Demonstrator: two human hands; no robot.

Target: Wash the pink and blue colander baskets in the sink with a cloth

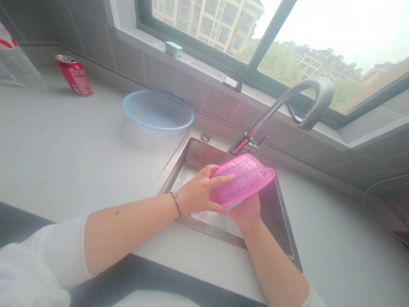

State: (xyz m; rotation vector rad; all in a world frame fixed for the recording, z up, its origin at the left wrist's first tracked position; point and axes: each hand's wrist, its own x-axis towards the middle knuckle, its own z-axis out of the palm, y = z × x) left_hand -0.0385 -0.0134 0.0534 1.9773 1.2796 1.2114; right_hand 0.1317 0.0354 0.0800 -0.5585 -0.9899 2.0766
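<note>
A pink plastic basket with holes (244,172) is tilted over the sink, its open side turned down toward me. My left hand (207,187) grips its outside, the fingers spread along the wall and the thumb near the rim. Under the rim, my right hand (246,211) reaches into the basket, so its fingers are hidden. A thin pale edge (235,205) shows between that hand and the rim; what it belongs to is unclear. Below both hands lies the stainless steel sink (188,155).
A chrome faucet (271,111) arches behind the basket. On the counter at left stand a light blue basket (156,108), a red can (74,76) and a clear plastic bag or package (15,64). A pale green block (173,49) rests on the windowsill. A wire rack (388,204) edges in at right.
</note>
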